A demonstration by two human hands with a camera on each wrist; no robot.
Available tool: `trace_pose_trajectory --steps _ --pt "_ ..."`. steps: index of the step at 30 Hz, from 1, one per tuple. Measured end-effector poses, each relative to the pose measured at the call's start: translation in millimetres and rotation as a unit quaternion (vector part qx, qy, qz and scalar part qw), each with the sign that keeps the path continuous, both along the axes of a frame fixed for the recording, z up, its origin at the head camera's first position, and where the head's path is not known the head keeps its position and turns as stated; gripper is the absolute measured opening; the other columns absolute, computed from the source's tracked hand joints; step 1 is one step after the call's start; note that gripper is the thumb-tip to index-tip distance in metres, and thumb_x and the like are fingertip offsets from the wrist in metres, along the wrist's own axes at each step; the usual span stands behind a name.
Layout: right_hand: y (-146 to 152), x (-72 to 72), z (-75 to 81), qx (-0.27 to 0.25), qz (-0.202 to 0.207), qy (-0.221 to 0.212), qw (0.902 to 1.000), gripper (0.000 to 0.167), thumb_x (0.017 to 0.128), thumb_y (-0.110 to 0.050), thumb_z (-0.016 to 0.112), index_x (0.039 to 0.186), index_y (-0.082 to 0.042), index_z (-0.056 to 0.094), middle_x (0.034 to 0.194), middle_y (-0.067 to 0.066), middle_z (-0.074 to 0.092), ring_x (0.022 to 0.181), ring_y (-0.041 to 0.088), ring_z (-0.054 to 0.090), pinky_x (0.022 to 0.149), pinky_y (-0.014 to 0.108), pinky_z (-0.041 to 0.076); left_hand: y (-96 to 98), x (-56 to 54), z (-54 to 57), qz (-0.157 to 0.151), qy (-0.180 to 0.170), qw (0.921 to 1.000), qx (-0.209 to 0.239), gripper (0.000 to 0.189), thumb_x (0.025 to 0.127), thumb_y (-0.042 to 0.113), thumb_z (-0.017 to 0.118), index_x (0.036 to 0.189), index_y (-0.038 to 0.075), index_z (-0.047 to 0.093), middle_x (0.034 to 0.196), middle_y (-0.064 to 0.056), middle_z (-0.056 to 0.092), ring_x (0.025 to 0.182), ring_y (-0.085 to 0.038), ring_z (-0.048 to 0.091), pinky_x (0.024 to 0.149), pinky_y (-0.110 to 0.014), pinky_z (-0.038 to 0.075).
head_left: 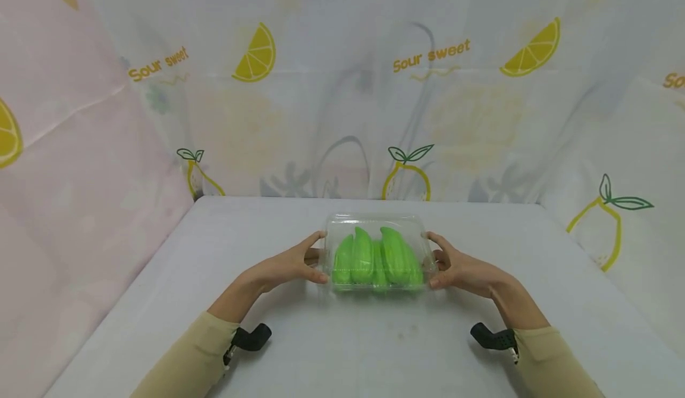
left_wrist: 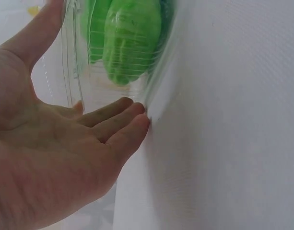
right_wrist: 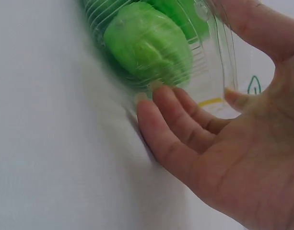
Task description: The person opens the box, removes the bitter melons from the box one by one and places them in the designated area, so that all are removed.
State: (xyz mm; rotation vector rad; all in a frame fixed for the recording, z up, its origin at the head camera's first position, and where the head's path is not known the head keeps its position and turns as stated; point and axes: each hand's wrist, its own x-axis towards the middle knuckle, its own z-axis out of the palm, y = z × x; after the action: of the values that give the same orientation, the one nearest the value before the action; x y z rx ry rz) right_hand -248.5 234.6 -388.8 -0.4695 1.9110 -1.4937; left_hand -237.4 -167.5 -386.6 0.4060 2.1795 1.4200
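A clear plastic clamshell box [head_left: 380, 221] sits near the middle of the white table, its lid down. Inside lie several bright green, curved, banana-shaped pieces [head_left: 395, 256]; their exact kind cannot be told. At the box's left end, my left hand [head_left: 291, 264] holds it with thumb and index finger spread along the side. The right hand [head_left: 465, 272] grips the opposite end in the same way. In the left wrist view, the lower fingertips [left_wrist: 139, 112] touch the box's bottom edge. Likewise, the right wrist view has fingertips [right_wrist: 156, 91] against the ridged base.
The white table [head_left: 353, 350] runs back to a printed curtain [head_left: 342, 106] with lemon drawings, which also hangs along both sides. Black wrist devices [head_left: 254, 337] are strapped over the beige sleeves [head_left: 184, 359].
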Motion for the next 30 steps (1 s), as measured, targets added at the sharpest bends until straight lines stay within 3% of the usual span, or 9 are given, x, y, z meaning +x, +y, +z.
trace_pose_trajectory --steps 5,15,23,30 --pt "-0.9 3.0 0.5 -0.005 -0.004 -0.021 0.9998 0.12 0.085 -0.014 0.079 0.156 -0.03 -0.016 0.157 0.026 0.014 0.132 0.029 0.04 0.096 0.036 0.047 2.3 2.3 0.4 -0.001 -0.001 1.0 0.0 0.112 0.08 0.025 0.083 0.16 0.025 0.004 0.16 -0.021 0.028 0.151 -0.039 0.025 0.121 -0.06 0.023" --pt "-4.8 3.5 0.9 -0.013 -0.013 -0.021 0.9996 0.121 0.083 -0.014 0.08 0.155 -0.029 -0.016 0.154 0.027 0.015 0.125 0.028 0.046 0.093 0.037 0.049 3.0 3.4 0.1 -0.015 -0.004 0.9999 -0.006 0.115 0.081 0.027 0.083 0.159 0.029 -0.002 0.162 -0.022 0.024 0.151 -0.04 0.022 0.12 -0.061 0.023" --pt "-3.9 3.6 -0.4 -0.022 -0.032 -0.017 0.9991 0.12 0.083 -0.011 0.079 0.157 -0.028 -0.014 0.155 0.032 0.015 0.129 0.033 0.045 0.097 0.038 0.047 6.4 2.5 1.1 0.027 -0.002 0.9995 0.016 0.113 0.076 0.022 0.086 0.158 0.027 0.009 0.158 -0.022 0.033 0.149 -0.04 0.028 0.12 -0.062 0.022" --pt "-6.1 1.7 -2.0 -0.046 -0.041 -0.02 0.9979 0.111 0.085 -0.004 0.074 0.156 -0.025 -0.009 0.14 0.025 0.04 0.104 0.021 0.057 0.089 0.036 0.051 7.6 2.4 1.2 0.051 -0.004 0.9984 0.023 0.114 0.074 0.019 0.088 0.159 0.025 0.012 0.159 -0.022 0.03 0.147 -0.044 0.03 0.119 -0.061 0.025"
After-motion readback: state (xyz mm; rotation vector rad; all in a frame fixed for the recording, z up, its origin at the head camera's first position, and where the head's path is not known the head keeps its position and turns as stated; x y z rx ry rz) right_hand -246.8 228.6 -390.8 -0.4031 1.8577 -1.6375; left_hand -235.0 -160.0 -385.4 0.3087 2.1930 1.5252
